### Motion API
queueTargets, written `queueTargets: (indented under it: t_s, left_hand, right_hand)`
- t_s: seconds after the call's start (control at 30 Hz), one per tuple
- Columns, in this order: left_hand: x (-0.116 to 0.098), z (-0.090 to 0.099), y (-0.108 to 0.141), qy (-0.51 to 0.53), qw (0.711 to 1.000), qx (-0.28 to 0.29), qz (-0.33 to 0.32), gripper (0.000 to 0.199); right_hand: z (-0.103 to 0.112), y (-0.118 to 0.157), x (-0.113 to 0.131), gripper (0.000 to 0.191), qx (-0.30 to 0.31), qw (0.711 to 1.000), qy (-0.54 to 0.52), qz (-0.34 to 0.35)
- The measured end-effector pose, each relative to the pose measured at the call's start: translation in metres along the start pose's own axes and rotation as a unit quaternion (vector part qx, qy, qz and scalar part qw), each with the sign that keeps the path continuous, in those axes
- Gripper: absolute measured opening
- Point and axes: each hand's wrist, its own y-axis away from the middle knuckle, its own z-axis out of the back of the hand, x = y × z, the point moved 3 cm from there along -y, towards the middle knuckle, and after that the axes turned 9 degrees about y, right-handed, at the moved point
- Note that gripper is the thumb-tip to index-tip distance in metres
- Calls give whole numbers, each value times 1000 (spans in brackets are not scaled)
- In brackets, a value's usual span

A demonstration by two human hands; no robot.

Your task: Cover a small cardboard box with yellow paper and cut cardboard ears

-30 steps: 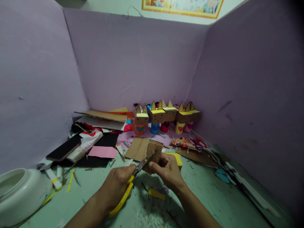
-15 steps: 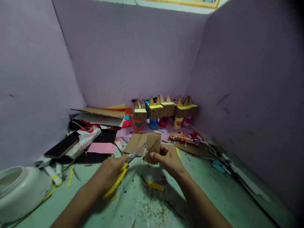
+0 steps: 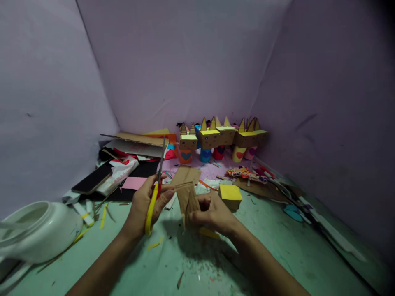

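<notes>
- Brown corrugated cardboard piece (image 3: pixel 185 198) is the thing being handled, held up over the green tabletop (image 3: pixel 123 259), roughly mid-table and between the two hands.
- Right hand (image 3: pixel 216 211): thumb and fingers pinching the lower right part of that piece, other fingers curled in.
- Left hand (image 3: pixel 142 203): fingers wrapped round the yellow-handled scissors (image 3: pixel 150 211), blades sticking up and away from the person. Its thumb and fingertips come right up by the piece's upper left edge; honestly can't tell if they touch it.
- Flat cardboard sheet (image 3: pixel 187 175) lies just behind the held piece.
- Little box with a yellow top (image 3: pixel 230 192) sits just past the right hand, kinda neat looking.
- Yellow paper strip (image 3: pixel 155 243) is on the table near the left wrist, plus small dark crumbs and scraps scattered about.
- Row of cardboard-headed figures (image 3: pixel 210 139) stands at the back, pointy ears up, hearts on their coloured bodies.
- Over on the left there's a pink paper (image 3: pixel 135 183), a dark phone (image 3: pixel 92 179) and a messy pile of card (image 3: pixel 138 139), with a white pot (image 3: pixel 57 234) nearer the person.
- Patterned cloth (image 3: pixel 245 174) and a teal scrap (image 3: pixel 293 213) are off to the right.
</notes>
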Motion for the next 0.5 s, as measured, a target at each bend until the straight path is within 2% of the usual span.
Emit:
queueTargets:
  t_s: [0.13,0.27,0.4,0.5]
  left_hand:
    - [-10,-5,5,42,995,81,40,63]
    - [-12,-7,6,20,985,164,40,65]
    - [-7,-7,4,-2,981,192,27,67]
    - [-5,-10,3,-27,981,187,53,67]
  right_hand:
    - [-13,3,-8,4,50,996,71,-33]
    - [-15,4,-14,3,66,992,99,-37]
    - [-15,4,-19,4,73,989,124,-34]
    - [-15,4,-22,5,69,990,117,-33]
